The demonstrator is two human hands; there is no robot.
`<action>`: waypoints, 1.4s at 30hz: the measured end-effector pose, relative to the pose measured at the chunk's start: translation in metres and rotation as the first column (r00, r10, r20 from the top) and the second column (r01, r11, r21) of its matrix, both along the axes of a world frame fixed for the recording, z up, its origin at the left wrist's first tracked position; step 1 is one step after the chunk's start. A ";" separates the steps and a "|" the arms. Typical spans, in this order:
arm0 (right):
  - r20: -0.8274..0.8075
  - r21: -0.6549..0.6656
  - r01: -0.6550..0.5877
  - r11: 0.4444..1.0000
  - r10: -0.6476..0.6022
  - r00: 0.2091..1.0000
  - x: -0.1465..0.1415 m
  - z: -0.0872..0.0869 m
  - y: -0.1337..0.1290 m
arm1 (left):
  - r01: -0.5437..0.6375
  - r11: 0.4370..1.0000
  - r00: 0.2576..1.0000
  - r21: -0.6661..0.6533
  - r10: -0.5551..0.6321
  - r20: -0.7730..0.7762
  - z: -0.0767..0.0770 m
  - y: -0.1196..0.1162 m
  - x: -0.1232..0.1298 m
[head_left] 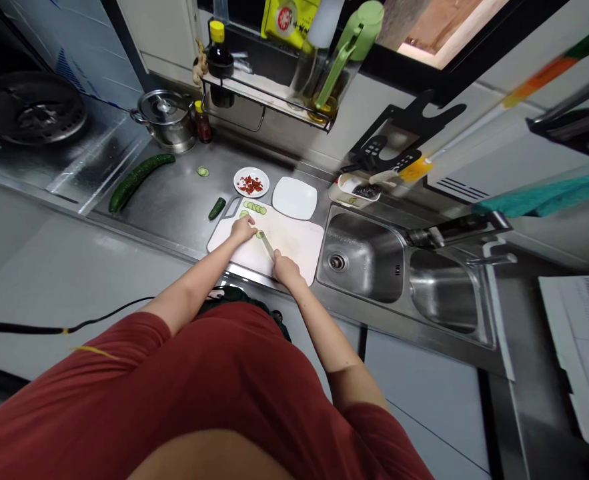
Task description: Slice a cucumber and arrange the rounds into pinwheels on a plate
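One knife [267, 246] is gripped in the right hand [286, 268] near the front edge of the cutting board [298, 235]. Farther in, the left hand [243, 229] touches a cucumber piece [259, 235] beside the knife; whether it grasps it, I cannot tell. Cucumber slices [255, 208] lie near the board's far-left corner.
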State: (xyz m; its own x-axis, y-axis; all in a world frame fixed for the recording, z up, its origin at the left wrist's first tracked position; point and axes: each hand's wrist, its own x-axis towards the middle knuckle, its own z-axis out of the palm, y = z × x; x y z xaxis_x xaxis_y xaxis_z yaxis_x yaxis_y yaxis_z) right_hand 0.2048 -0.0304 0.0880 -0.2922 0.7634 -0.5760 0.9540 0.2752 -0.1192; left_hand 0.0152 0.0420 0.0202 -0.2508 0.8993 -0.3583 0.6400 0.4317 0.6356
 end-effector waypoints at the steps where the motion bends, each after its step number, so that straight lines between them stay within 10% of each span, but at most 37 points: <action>1: -0.002 0.004 -0.004 1.000 0.004 1.000 0.001 0.000 0.000 | 0.000 1.000 1.000 -0.002 0.000 -0.002 0.000 0.000 0.000; 42: -0.017 -0.002 0.004 1.000 -0.004 1.000 -0.004 0.005 0.005 | -0.001 1.000 1.000 -0.015 0.001 -0.002 0.003 0.000 0.001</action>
State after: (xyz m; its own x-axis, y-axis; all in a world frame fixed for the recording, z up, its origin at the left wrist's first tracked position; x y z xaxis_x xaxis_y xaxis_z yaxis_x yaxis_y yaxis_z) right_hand 0.2003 -0.0254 0.0927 -0.2989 0.7633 -0.5727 0.9529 0.2709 -0.1363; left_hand 0.0162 0.0422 0.0235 -0.2519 0.8936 -0.3715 0.6408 0.4417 0.6279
